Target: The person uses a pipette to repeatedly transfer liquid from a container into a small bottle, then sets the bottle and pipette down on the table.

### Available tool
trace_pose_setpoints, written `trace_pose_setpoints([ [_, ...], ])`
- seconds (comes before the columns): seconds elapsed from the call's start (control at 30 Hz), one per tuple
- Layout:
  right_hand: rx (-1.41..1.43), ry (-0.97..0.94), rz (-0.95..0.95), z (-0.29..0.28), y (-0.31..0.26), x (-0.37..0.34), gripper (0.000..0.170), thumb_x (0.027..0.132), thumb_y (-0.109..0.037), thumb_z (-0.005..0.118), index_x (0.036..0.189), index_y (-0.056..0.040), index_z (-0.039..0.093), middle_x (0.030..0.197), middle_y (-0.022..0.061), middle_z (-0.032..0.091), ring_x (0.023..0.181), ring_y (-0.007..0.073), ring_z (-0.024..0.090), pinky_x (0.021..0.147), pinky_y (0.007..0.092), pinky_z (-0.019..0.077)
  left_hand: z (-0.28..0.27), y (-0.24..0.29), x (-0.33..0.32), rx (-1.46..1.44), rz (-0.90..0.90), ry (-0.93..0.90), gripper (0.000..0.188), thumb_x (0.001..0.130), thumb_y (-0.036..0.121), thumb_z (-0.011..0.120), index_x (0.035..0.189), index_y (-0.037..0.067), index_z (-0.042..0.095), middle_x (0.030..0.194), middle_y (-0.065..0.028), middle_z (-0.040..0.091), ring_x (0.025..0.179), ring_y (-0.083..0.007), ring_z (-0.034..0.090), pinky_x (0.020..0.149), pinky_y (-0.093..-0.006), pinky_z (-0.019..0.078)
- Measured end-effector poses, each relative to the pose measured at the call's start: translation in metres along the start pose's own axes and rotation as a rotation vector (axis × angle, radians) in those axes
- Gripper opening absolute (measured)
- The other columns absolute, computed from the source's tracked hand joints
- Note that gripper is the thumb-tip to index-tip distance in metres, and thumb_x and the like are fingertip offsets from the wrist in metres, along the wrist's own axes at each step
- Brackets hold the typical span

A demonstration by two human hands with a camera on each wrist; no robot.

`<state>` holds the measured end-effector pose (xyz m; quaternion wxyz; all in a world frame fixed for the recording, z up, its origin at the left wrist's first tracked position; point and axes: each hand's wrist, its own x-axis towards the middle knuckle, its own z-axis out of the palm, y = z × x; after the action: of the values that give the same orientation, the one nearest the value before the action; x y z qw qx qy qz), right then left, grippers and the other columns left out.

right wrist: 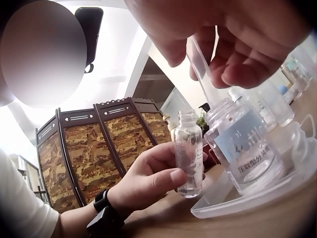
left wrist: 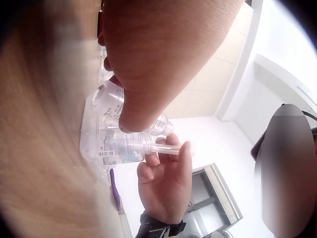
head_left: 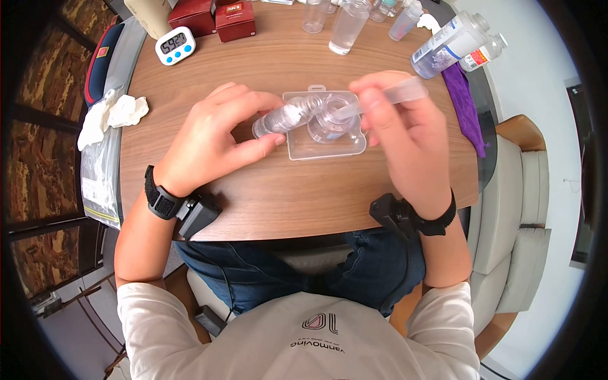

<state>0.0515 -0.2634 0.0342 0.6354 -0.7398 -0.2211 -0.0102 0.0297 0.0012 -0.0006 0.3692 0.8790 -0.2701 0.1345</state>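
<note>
A small clear bottle [head_left: 285, 118] is held tilted by my left hand [head_left: 218, 130], its open neck beside the mouth of a wider clear jar [right wrist: 245, 148]. That jar stands on a shallow clear plastic tray [head_left: 304, 151]. My right hand [head_left: 405, 123] pinches a translucent plastic stick or dropper [head_left: 408, 92] between thumb and fingers, its lower end in the jar's mouth. In the left wrist view the small bottle [left wrist: 110, 100] leans close to the jar [left wrist: 121, 145]. Whether the jar holds liquid, I cannot tell.
A white timer [head_left: 175, 45] and red boxes [head_left: 235, 22] stand at the back left, crumpled tissues [head_left: 128, 111] at the left edge. Several clear bottles [head_left: 349, 26] are along the back. A large bottle [head_left: 449, 44] and a purple cloth [head_left: 464, 107] lie at the right.
</note>
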Motion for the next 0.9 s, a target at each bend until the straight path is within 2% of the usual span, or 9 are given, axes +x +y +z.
trace_pose_setpoints([
  [0.1, -0.019, 0.024, 0.025, 0.009, -0.006, -0.001, 0.021, 0.102, -0.014, 0.067, 0.118, -0.0011, 0.065, 0.098, 0.0015, 0.065, 0.081, 0.0044, 0.057, 0.070, 0.0197, 0.0474, 0.000, 0.000, -0.001, 0.002, 0.010, 0.005, 0.036, 0.078, 0.015, 0.084, 0.109, 0.003, 0.071, 0.088, -0.0093, 0.066, 0.075, -0.0227, 0.058, 0.068, -0.0342, 0.0491],
  [0.17, 0.249, 0.052, 0.060, 0.009, -0.013, 0.000, 0.022, 0.101, -0.013, 0.067, 0.120, -0.0016, 0.066, 0.097, -0.0005, 0.064, 0.081, 0.0038, 0.055, 0.069, 0.0177, 0.0435, -0.003, 0.003, 0.000, 0.016, -0.003, -0.006, 0.034, 0.079, 0.016, 0.083, 0.109, 0.005, 0.071, 0.089, -0.0089, 0.067, 0.078, -0.0242, 0.059, 0.070, -0.0356, 0.0506],
  [0.3, 0.150, 0.042, 0.120, -0.002, -0.010, 0.001, 0.022, 0.103, -0.014, 0.065, 0.120, -0.0018, 0.066, 0.095, -0.0010, 0.063, 0.080, 0.0031, 0.053, 0.067, 0.0178, 0.0405, 0.000, -0.002, 0.000, 0.013, 0.038, 0.005, 0.035, 0.078, 0.016, 0.084, 0.109, 0.004, 0.071, 0.087, -0.0091, 0.065, 0.075, -0.0226, 0.057, 0.067, -0.0340, 0.0487],
  [0.37, -0.018, 0.062, 0.086, -0.002, -0.011, 0.002, 0.031, 0.107, -0.027, 0.057, 0.122, -0.0007, 0.066, 0.090, -0.0019, 0.061, 0.074, 0.0021, 0.048, 0.063, 0.0189, 0.0369, 0.000, -0.001, 0.000, 0.012, 0.034, 0.005, 0.035, 0.079, 0.016, 0.084, 0.109, 0.004, 0.071, 0.087, -0.0091, 0.065, 0.075, -0.0225, 0.057, 0.067, -0.0340, 0.0487],
  [0.4, -0.018, 0.060, 0.085, -0.005, -0.009, 0.002, 0.031, 0.107, -0.027, 0.057, 0.122, -0.0007, 0.066, 0.090, -0.0019, 0.061, 0.074, 0.0021, 0.048, 0.063, 0.0189, 0.0369, 0.000, -0.001, -0.001, 0.010, 0.030, 0.005, 0.035, 0.079, 0.016, 0.084, 0.109, 0.004, 0.071, 0.088, -0.0090, 0.065, 0.075, -0.0224, 0.057, 0.067, -0.0339, 0.0486],
  [0.47, 0.147, 0.002, 0.101, -0.011, -0.002, 0.001, 0.050, 0.110, -0.042, 0.044, 0.122, 0.0008, 0.066, 0.082, -0.0024, 0.057, 0.067, 0.0022, 0.042, 0.059, 0.0201, 0.0327, -0.001, -0.002, -0.001, 0.013, 0.032, 0.003, 0.035, 0.079, 0.016, 0.084, 0.109, 0.004, 0.071, 0.088, -0.0090, 0.065, 0.075, -0.0224, 0.057, 0.067, -0.0338, 0.0486],
  [0.57, 0.110, 0.037, 0.181, -0.005, -0.010, 0.001, 0.062, 0.109, -0.050, 0.035, 0.122, 0.0022, 0.066, 0.076, -0.0021, 0.054, 0.062, 0.0034, 0.039, 0.057, 0.0201, 0.0304, -0.003, 0.002, 0.000, 0.021, 0.016, -0.008, 0.033, 0.080, 0.018, 0.082, 0.109, 0.005, 0.071, 0.086, -0.0086, 0.065, 0.078, -0.0246, 0.059, 0.070, -0.0357, 0.0500],
  [0.63, 0.140, 0.036, 0.213, -0.004, -0.012, 0.003, 0.061, 0.109, -0.048, 0.034, 0.122, 0.0024, 0.066, 0.073, -0.0012, 0.054, 0.060, 0.0037, 0.039, 0.056, 0.0203, 0.0308, -0.003, 0.002, 0.000, 0.027, -0.002, -0.013, 0.032, 0.080, 0.019, 0.081, 0.108, 0.007, 0.071, 0.084, -0.0083, 0.064, 0.080, -0.0269, 0.061, 0.073, -0.0376, 0.0514],
  [0.9, 0.246, -0.082, 0.381, -0.007, -0.017, 0.006, 0.057, 0.106, -0.045, 0.036, 0.118, 0.0016, 0.066, 0.068, 0.0054, 0.061, 0.052, 0.0061, 0.042, 0.051, 0.0208, 0.0329, -0.002, -0.001, -0.001, 0.011, 0.022, -0.006, 0.035, 0.079, 0.017, 0.084, 0.110, 0.005, 0.072, 0.089, -0.0089, 0.066, 0.077, -0.0226, 0.059, 0.068, -0.0340, 0.0500],
])
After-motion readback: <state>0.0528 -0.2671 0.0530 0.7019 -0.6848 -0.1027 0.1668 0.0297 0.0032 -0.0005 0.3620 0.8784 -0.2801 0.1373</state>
